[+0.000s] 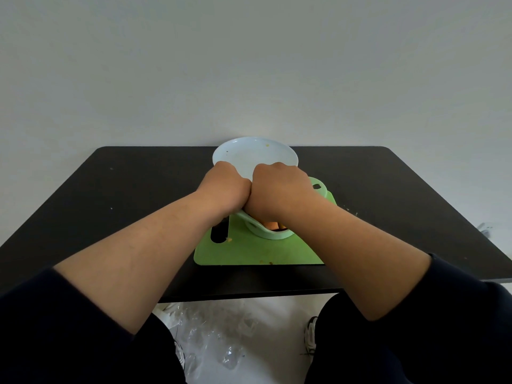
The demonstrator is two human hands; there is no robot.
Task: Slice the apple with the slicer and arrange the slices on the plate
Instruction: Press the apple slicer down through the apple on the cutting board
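Note:
A pale green apple slicer (270, 231) rests on a green cutting board (255, 252) in the middle of the table. My left hand (224, 188) and my right hand (279, 189) are side by side on top of the slicer, both fisted and touching each other. They hide most of the slicer. A small orange patch of the apple (271, 225) shows under my right hand, inside the slicer ring. A white plate (249, 152) stands just behind my hands at the table's far edge, with only a few small specks on it.
The black table (124, 195) ends at a pale wall behind the plate. The board has a handle slot (219, 232) at its left, with small fruit crumbs near it. Crumpled clear plastic (221, 342) lies on the floor between my knees.

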